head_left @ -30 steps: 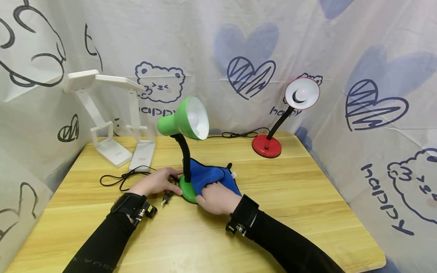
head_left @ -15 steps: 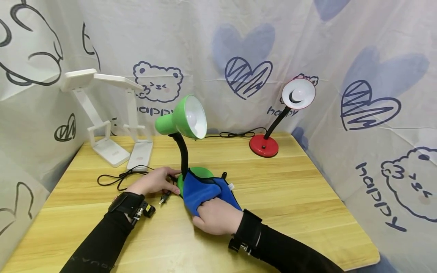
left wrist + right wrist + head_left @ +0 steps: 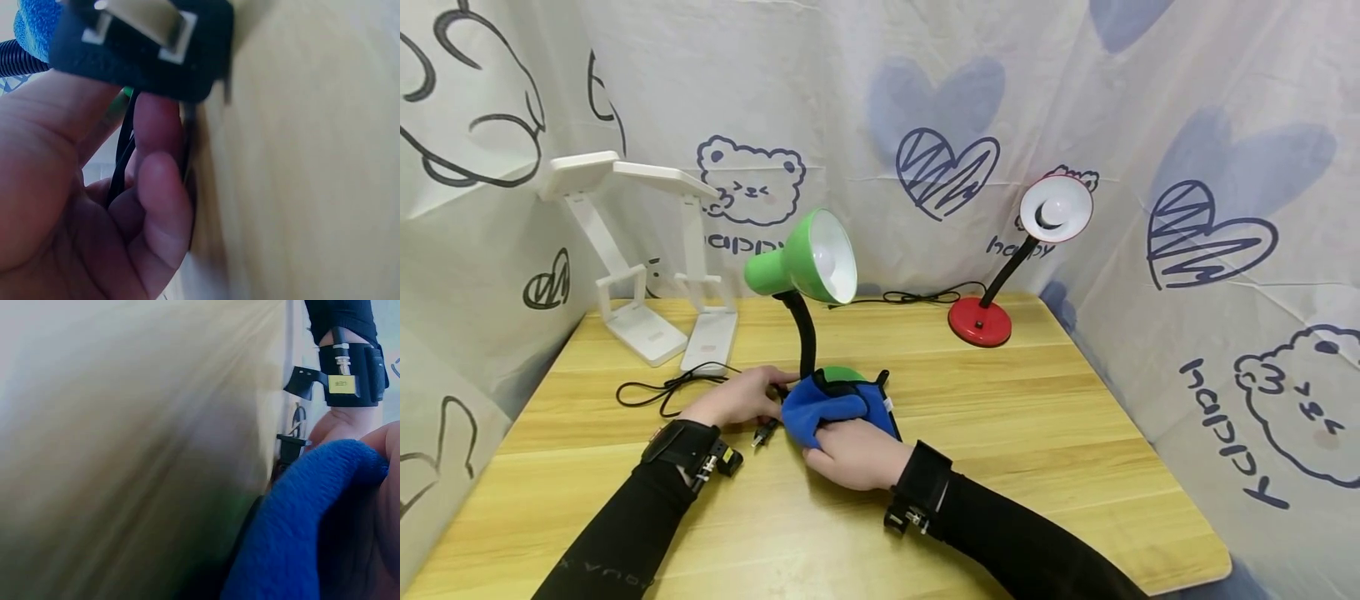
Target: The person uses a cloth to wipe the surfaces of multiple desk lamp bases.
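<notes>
A green desk lamp [image 3: 805, 258] with a black bendable neck stands upright on the table. My left hand [image 3: 747, 398] grips the left edge of its round green base [image 3: 841, 374], with fingers curled in the left wrist view [image 3: 156, 206]. A black cord runs by these fingers, and its plug [image 3: 144, 44] looms close to the camera. My right hand [image 3: 857, 454] holds a bunched blue cloth [image 3: 823, 408] with black edging against the front of the base. The cloth [image 3: 294, 512] hides most of the base and the neck's foot.
Two white folding lamps [image 3: 643, 333] stand at the back left. A red desk lamp [image 3: 980, 321] is at the back right, its black cord [image 3: 917, 296] lying along the rear. The green lamp's cord [image 3: 662, 390] loops on the wooden table [image 3: 1037, 467] at left. A printed curtain [image 3: 850, 108] encloses the table.
The right hand has swept the cloth from the base's right side toward the front, then left across it. The left hand has stayed at the base's left edge.
</notes>
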Available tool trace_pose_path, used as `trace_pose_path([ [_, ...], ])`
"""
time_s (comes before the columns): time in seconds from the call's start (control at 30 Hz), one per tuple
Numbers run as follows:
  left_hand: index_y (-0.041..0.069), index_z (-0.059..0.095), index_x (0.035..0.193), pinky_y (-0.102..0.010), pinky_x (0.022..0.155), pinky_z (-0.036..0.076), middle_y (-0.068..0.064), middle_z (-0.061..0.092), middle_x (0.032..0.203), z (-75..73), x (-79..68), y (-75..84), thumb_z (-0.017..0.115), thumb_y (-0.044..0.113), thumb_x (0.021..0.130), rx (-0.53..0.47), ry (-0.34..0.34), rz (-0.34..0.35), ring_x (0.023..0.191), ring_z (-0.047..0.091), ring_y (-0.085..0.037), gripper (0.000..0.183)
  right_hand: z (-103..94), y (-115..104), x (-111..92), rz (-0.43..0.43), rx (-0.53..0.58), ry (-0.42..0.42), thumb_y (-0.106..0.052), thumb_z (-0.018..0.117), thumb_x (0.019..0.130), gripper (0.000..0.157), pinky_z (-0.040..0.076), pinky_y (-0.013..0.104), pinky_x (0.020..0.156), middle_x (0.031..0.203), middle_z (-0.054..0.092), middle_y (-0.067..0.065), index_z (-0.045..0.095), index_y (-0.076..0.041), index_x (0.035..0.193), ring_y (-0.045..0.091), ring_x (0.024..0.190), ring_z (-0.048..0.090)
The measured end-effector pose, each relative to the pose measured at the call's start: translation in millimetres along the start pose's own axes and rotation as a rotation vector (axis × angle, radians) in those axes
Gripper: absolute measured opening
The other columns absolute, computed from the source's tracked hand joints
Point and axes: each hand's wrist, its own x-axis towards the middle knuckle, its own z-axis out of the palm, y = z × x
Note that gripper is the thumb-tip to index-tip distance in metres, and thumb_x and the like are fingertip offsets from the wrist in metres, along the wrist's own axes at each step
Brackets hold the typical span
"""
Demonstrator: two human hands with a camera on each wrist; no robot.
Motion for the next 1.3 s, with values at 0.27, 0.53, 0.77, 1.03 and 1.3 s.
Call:
trace_pose_path([
  [0.27, 0.022, 0.048, 0.143, -0.035, 0.059, 0.052, -0.006, 0.062, 0.108, 0.0, 0.4, 1.4, 0.086, 0.043, 0.067, -0.050, -0.005, -0.041, 0.062, 0.061, -0.020, 0.088, -14.3, 17, -25, -0.011, 0.038, 0.016, -0.038, 0.034, 0.103, 0.038, 0.035, 0.023, 0.064, 0.067, 0.037, -0.008, 0.041, -0.023, 0.068, 0.006, 0.061, 0.042],
  [0.53, 0.022, 0.048, 0.143, -0.036, 0.059, 0.051, -0.004, 0.063, 0.105, -1.6, -0.9, 0.9, 0.086, 0.039, 0.069, -0.058, -0.017, -0.033, 0.062, 0.060, -0.021, 0.085, -15.8, 42, -43, 0.048, 0.076, 0.092, -0.037, 0.034, 0.103, 0.038, 0.035, 0.023, 0.064, 0.067, 0.036, -0.009, 0.043, -0.023, 0.069, 0.006, 0.060, 0.040],
  [0.77, 0.023, 0.048, 0.142, -0.036, 0.059, 0.051, -0.003, 0.064, 0.104, -1.0, 0.0, 0.5, 0.086, 0.042, 0.068, -0.050, -0.017, -0.025, 0.063, 0.061, -0.021, 0.086, -13.4, 48, -27, 0.062, 0.048, 0.107, -0.038, 0.034, 0.103, 0.039, 0.039, 0.025, 0.071, 0.070, 0.041, -0.007, 0.044, -0.022, 0.069, 0.008, 0.070, 0.049],
  [1.03, 0.024, 0.049, 0.142, -0.036, 0.060, 0.052, -0.002, 0.063, 0.106, -1.0, -1.0, 3.1, 0.085, 0.042, 0.069, -0.036, -0.010, -0.023, 0.064, 0.061, -0.021, 0.083, -23.3, 60, 13, 0.119, 0.089, 0.023, -0.038, 0.031, 0.103, 0.042, 0.040, 0.028, 0.071, 0.066, 0.040, -0.005, 0.044, -0.022, 0.066, 0.011, 0.068, 0.052],
  [1.3, 0.022, 0.049, 0.142, -0.035, 0.060, 0.052, -0.004, 0.063, 0.108, -0.6, -2.0, 4.9, 0.085, 0.040, 0.070, -0.027, -0.004, -0.032, 0.064, 0.062, -0.021, 0.082, -28.1, 72, 37, 0.182, 0.170, -0.032, -0.043, 0.028, 0.103, 0.045, 0.040, 0.029, 0.079, 0.073, 0.046, 0.000, 0.049, -0.018, 0.072, 0.016, 0.079, 0.056],
])
